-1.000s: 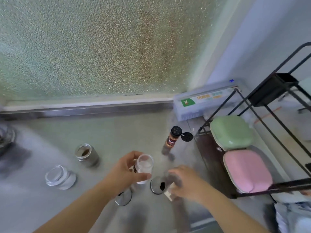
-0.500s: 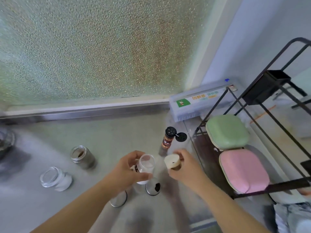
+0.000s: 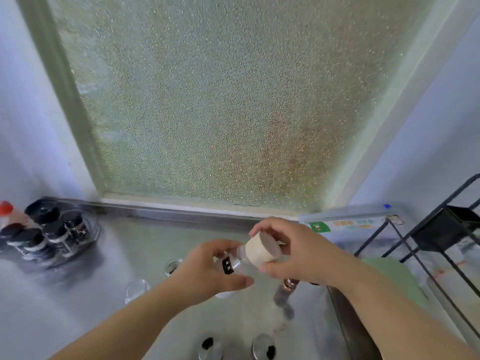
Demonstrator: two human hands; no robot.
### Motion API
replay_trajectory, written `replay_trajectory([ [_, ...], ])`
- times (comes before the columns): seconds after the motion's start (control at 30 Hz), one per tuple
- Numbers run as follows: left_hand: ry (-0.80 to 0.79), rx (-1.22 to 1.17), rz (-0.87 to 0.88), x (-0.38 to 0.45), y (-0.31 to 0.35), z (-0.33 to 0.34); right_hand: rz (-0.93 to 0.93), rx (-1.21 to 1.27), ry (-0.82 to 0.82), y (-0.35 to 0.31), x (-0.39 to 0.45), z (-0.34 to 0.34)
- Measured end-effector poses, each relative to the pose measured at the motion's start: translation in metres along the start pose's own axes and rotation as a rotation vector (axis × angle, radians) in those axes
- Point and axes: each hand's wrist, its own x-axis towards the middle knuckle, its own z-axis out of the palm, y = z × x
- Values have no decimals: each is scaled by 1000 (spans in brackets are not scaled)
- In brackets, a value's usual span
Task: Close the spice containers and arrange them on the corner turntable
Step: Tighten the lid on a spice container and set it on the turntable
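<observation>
My left hand (image 3: pixel 207 272) grips a small clear spice jar (image 3: pixel 232 263) with a black label, tilted toward the right. My right hand (image 3: pixel 293 252) holds a cream round lid (image 3: pixel 261 249) against the jar's mouth. At the far left a clear turntable (image 3: pixel 91 236) carries several dark-capped jars (image 3: pixel 55 233). Two open glass jars (image 3: pixel 172 266) (image 3: pixel 136 289) stand on the counter behind my left forearm. A brown spice bottle (image 3: pixel 288 284) shows below my right hand, mostly hidden. Two metal lids (image 3: pixel 210 348) (image 3: pixel 263 349) lie at the bottom edge.
A frosted window (image 3: pixel 220 100) fills the back wall above a steel sill. A black wire rack (image 3: pixel 428 245) stands at the right with a green box (image 3: pixel 397 276) on it. A long plastic-wrap box (image 3: pixel 350 222) lies behind it. A red-capped bottle (image 3: pixel 6 211) stands by the turntable.
My head has tilted up and left, bringing the turntable into view. Both hands rose from the counter, and the cream lid in my right hand moved onto the jar's mouth.
</observation>
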Motion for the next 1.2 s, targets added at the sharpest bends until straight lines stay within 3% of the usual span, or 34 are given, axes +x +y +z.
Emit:
replay_trajectory([
  [0.2,111,34,97,-21,15,-43,-90,-103,-25,-41,14,-3],
  [0.3,186,29,144,-29,19,-61,-130,-337,44,-52,25,-4],
  [0.43,260,38,170,-33,21,-75,-172,-532,13,-66,36,0],
  [0.7,233,194,205,-33,21,-88,-287,-473,-78,-99,43,1],
  [0.9,272,318,253,-35,23,-92,-169,-444,-34,-101,45,0],
  [1.2,348,302,285,-37,10,-87,-94,-306,-74,-93,44,12],
])
